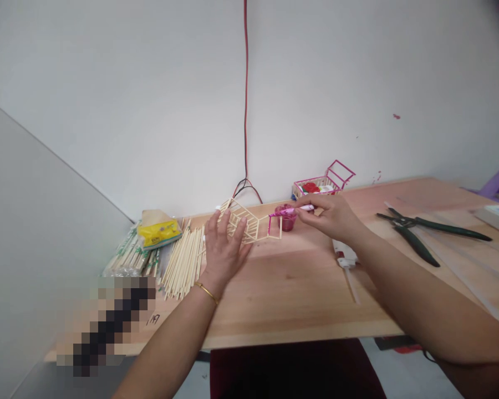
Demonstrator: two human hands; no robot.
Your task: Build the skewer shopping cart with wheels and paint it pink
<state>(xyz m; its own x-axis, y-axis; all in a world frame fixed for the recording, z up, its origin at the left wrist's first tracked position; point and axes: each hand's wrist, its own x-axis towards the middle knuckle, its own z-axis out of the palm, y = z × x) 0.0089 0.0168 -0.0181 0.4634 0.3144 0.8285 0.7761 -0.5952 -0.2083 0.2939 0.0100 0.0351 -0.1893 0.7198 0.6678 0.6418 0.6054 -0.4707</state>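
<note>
My left hand point(225, 244) grips a small frame built of thin wooden sticks point(255, 227), its fingers laid over the near end. One section of the frame, at the right, is coloured pink; the other sticks are bare wood. In my right hand point(330, 216) a paintbrush point(293, 210) is pinched between thumb and fingers, its pink-coated tip at the painted section. Just behind that end stands a small clear cup of magenta paint point(288, 223). Part of the frame is hidden under my left hand.
Loose wooden sticks point(183, 263) and a yellow packet point(158, 233) on wrapped bundles lie left. A pink-edged stick basket point(316, 186) stands by the wall. Beneath my right forearm is a white tube point(344, 256); green-handled pliers point(419, 230) lie right. A cable point(245, 111) hangs down the wall.
</note>
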